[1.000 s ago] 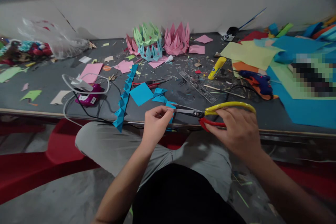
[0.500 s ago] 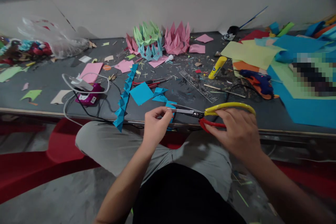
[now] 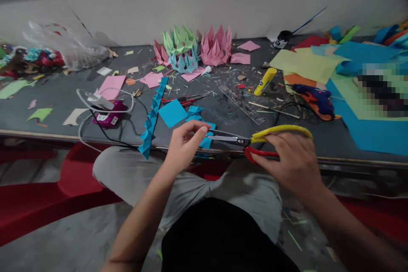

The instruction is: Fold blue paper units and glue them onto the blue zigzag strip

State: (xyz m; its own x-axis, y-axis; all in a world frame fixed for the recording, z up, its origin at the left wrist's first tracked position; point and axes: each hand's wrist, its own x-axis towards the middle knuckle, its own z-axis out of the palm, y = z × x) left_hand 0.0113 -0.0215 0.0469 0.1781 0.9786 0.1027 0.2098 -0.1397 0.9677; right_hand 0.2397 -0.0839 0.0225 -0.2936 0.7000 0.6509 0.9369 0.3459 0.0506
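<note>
Partly hidden: tips of the scissors (image 3: 242,142), at left hand (image 3: 183,148); cannot tell whether its fingers pinch anything. Right hand (image 3: 295,157) clenched round two handles (image 3: 293,128), yellow and red. Beyond left fingers, one blue square (image 3: 172,113); farther, four crowns (image 3: 216,49), some overlapping.

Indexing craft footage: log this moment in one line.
right hand: holds scissors, blades apart | left hand: at blade tips | table: blue square, folded blue strip, glue stick
</note>
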